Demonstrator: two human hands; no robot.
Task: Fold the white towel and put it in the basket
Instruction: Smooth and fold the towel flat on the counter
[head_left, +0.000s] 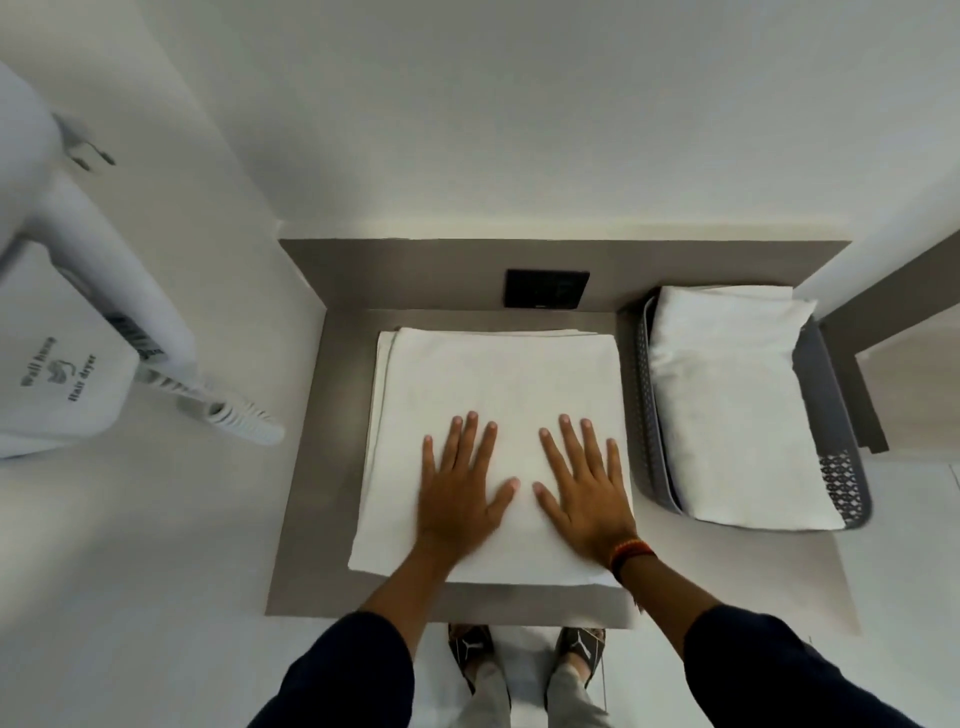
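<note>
On the counter: white towel (493, 415) lies flat on the grey shelf (332, 467), already folded into a squarish stack, layered edges showing along the left and far sides. Near edge hangs a bit over the front lip.

Left hand (457, 493): flat, palm down, fingers spread, pressing on the near half of the towel. Not gripping anything.

Right hand (587, 493): same deal, open and flat on the towel, just beside the left one, thumbs almost meeting. Wrist has a braided band (631, 552) on it.

Basket (831, 395): grey plastic, sits just to the right of the towel, long side running away from the person. Already has a folded white bundle (732, 405) in it, filling most of it.

Key relation: towel is directly under both hands, and the basket is off to the right, so the right hand is the nearer one. Towel looks wider than the basket though, so I'd guess one more fold, left edge over to the right, before it goes in.

Stage: smoothing, I think. Folding mostly done, nothing lifted yet.

Watch out: stack could slide apart when picked up.

Background stuff: wall hair dryer (67, 322) on the left, dark socket (546, 289) on the back wall.
</note>
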